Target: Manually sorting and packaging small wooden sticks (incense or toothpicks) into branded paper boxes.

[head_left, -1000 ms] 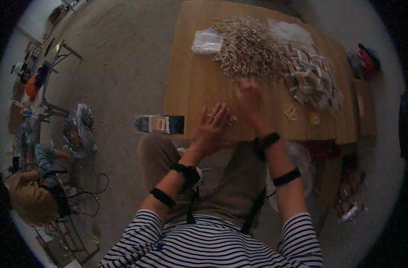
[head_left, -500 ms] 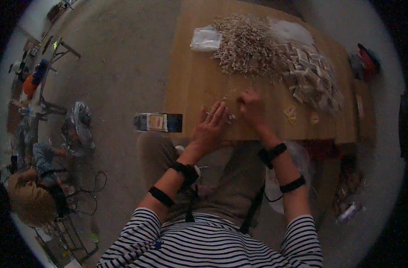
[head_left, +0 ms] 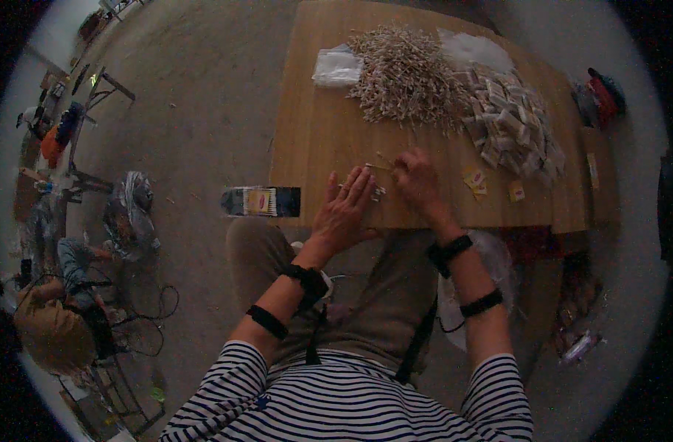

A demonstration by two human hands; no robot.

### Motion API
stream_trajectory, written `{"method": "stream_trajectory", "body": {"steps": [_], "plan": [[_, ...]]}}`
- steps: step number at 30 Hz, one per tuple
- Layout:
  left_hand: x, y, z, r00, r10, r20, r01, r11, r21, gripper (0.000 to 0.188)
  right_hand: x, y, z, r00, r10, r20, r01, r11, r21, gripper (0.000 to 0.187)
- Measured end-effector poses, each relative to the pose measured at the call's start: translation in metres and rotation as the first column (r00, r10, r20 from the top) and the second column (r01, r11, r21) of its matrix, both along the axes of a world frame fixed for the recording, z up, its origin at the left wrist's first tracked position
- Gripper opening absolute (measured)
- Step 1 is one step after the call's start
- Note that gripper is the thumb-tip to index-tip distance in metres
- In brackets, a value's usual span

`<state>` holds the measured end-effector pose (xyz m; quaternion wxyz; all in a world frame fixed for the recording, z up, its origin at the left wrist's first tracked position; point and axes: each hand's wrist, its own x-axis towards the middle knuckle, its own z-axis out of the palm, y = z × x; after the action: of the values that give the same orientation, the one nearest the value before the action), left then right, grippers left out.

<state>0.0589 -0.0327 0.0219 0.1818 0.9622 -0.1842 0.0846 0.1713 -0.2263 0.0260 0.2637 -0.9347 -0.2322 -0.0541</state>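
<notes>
My left hand (head_left: pixel 345 210) lies flat near the table's front edge, its fingers stretched out and close together. White tips of several cotton swabs (head_left: pixel 378 193) show beside its fingers; whatever lies under the palm is hidden. To its right, my right hand (head_left: pixel 419 184) is closed in a pinch on a thin cotton swab (head_left: pixel 379 166), which points left toward the left fingertips. Another loose swab lies just beyond. Left of my hands, a dark holder (head_left: pixel 288 202) juts over the table's edge, bearing a row of swabs with a yellow label card (head_left: pixel 259 202).
On the wooden table (head_left: pixel 314 132), a big heap of cotton swabs (head_left: pixel 406 77) lies at the back, beside clear bags (head_left: pixel 338 67) and a pile of filled packets (head_left: pixel 510 121). Yellow cards (head_left: pixel 475 182) lie to the right. A person (head_left: pixel 53 324) sits at far left.
My right hand has shifted slightly, and a swab now shows at its fingertips. My left hand stays nearly in place.
</notes>
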Motion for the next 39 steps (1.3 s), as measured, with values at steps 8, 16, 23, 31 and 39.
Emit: {"method": "stream_trajectory", "body": {"steps": [8, 16, 23, 31, 39], "plan": [[0.0, 0.002, -0.004, 1.0, -0.007, -0.002, 0.007, 0.999, -0.037, 0.112, 0.004, 0.01, 0.001, 0.999, -0.016, 0.04, 0.015, 0.999, 0.031, 0.012], [0.001, 0.0, 0.0, 1.0, -0.009, 0.008, 0.01, 0.999, -0.044, 0.114, -0.01, 0.019, -0.003, 0.989, 0.113, 0.099, -0.11, 0.993, -0.041, 0.013], [0.002, 0.0, -0.002, 1.0, -0.011, -0.008, 0.01, 0.999, -0.047, 0.112, 0.013, 0.005, 0.004, 0.955, -0.268, 0.126, 0.25, 0.958, 0.14, 0.015], [0.001, 0.0, -0.01, 0.999, 0.011, 0.031, -0.011, 1.0, 0.003, 0.112, 0.024, -0.007, -0.025, 0.993, -0.115, -0.03, 0.114, 0.993, -0.015, 0.017], [0.001, 0.0, -0.014, 0.995, 0.02, 0.093, -0.021, 1.0, 0.018, 0.115, 0.066, 0.037, -0.012, 0.912, -0.403, 0.073, 0.395, 0.913, 0.102, 0.019]]}}
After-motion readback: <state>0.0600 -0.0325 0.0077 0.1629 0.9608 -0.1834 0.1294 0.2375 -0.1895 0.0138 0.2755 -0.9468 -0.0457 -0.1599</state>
